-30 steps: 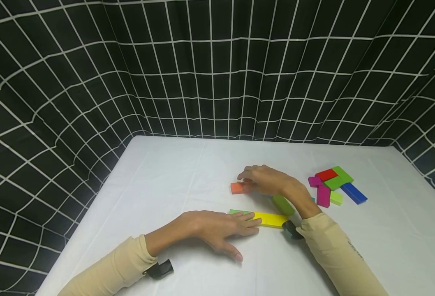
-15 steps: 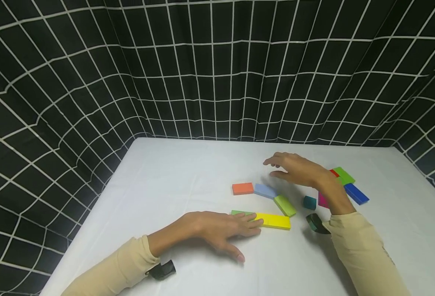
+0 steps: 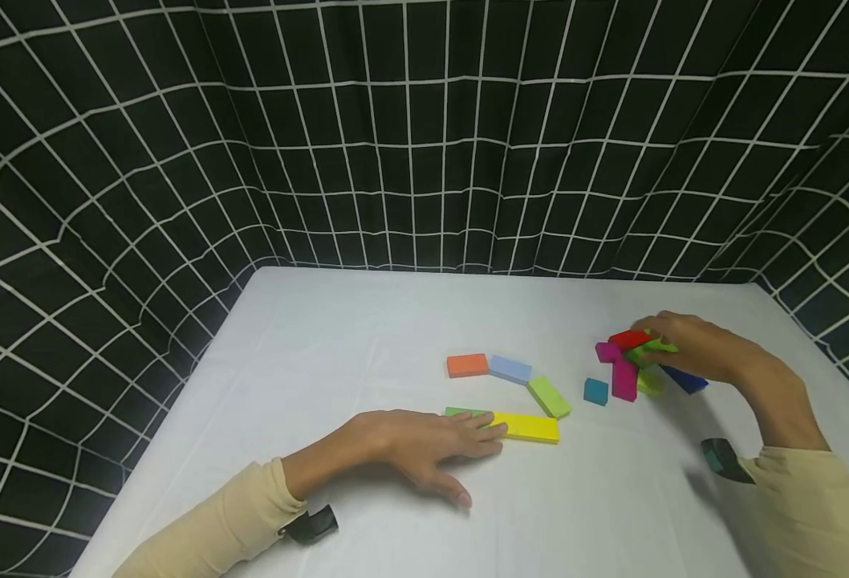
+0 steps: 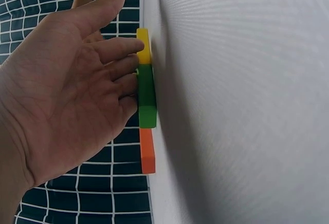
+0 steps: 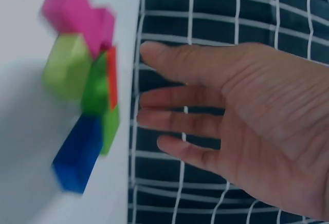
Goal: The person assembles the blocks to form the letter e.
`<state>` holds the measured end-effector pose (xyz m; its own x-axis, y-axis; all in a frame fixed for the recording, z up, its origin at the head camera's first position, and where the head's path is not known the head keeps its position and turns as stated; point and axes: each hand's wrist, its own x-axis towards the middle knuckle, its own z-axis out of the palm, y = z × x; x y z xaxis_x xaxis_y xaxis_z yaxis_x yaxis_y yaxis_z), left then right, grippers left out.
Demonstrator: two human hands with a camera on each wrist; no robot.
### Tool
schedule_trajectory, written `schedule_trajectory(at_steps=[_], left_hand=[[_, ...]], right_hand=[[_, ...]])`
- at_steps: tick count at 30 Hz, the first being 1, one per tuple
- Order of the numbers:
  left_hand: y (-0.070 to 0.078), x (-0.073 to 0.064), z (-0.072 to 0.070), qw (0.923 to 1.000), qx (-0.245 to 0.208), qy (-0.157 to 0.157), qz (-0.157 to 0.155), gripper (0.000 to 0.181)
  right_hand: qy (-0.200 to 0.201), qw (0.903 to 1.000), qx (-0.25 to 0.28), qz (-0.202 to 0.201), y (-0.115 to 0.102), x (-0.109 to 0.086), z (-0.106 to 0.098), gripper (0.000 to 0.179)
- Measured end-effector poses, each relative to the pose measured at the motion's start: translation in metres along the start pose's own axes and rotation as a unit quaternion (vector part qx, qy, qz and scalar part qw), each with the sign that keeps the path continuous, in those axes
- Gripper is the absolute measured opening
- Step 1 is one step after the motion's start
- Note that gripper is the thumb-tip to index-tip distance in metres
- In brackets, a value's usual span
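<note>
My left hand (image 3: 424, 449) lies with straight fingers on a green block (image 3: 461, 411) and a yellow block (image 3: 533, 428) set end to end. In the left wrist view, its fingertips touch these blocks from above. Over the pile at the right, my right hand (image 3: 706, 345) reaches its fingers toward a red block (image 3: 628, 338) and green blocks (image 3: 639, 353). The right wrist view shows its thumb and fingers spread, with nothing between them, near the green block (image 5: 95, 88) and blue block (image 5: 77, 152). The hand partly covers the pile in the head view.
Beyond the left hand, an orange block (image 3: 468, 365), a light blue block (image 3: 510, 369) and a lime block (image 3: 549, 396) form a bent row. A teal block (image 3: 595, 391) sits beside magenta blocks (image 3: 623, 379). A black gridded curtain (image 3: 424, 144) surrounds the white table (image 3: 338, 337).
My right hand has left the orange and light blue blocks and moved right to the pile. The light blue, lime and teal blocks are now uncovered. My left hand stays in place.
</note>
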<state>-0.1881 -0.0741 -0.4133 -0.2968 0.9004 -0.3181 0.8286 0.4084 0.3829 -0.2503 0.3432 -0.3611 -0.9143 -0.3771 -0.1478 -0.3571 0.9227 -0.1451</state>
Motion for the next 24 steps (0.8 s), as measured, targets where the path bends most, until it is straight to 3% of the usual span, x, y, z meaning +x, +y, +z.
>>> schedule_trajectory(at_steps=[6, 10, 16, 24], left_hand=[[0.000, 0.000, 0.000, 1.0000, -0.001, -0.001, 0.001, 0.083], [0.000, 0.000, 0.001, 1.0000, 0.002, 0.000, 0.000, 0.083], [0.001, -0.001, 0.002, 1.0000, 0.003, 0.001, -0.003, 0.083], [0.002, -0.001, 0.001, 1.0000, 0.008, 0.003, -0.005, 0.083]], right_hand=[[-0.059, 0.9965, -0.004, 0.059, 0.029, -0.013, 0.011, 0.062], [-0.078, 0.9929, 0.003, 0.090, 0.042, -0.016, 0.019, 0.066], [-0.081, 0.9916, 0.019, 0.100, 0.051, -0.019, 0.032, 0.065], [-0.056, 0.9945, 0.001, 0.088, 0.047, -0.022, 0.038, 0.058]])
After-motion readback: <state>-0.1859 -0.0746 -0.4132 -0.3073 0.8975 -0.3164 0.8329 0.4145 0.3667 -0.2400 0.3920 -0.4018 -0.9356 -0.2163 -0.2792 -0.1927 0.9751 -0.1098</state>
